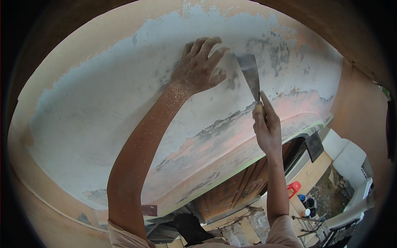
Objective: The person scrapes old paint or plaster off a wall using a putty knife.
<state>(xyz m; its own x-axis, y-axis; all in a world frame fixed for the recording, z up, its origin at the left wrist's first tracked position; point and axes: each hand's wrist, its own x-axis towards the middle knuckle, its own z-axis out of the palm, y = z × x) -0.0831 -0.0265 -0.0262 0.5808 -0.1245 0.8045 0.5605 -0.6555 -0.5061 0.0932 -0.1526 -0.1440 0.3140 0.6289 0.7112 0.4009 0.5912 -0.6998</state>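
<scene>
My right hand [268, 128] grips the handle of a scraper [249, 72], its wide metal blade pointing up against the wall [124, 95]. The forefinger is stretched along the handle toward the blade. To the left of the blade, my left hand [199, 66] rests on the wall with its fingers spread and nothing in it. Pale dust and flakes cling to its wrist. Around both hands the wall is bare whitish-grey with dark stains, and peach paint remains along its upper edge. Below the scraper runs a cracked, pinkish band of rough plaster [206, 140].
A ledge with a pale green edge [231, 169] runs under the wall. Far below are a carved wooden door [231, 192], a red plastic object [294, 189], several small containers [308, 204] and debris on the floor. An orange-brown wall [359, 103] stands at the right.
</scene>
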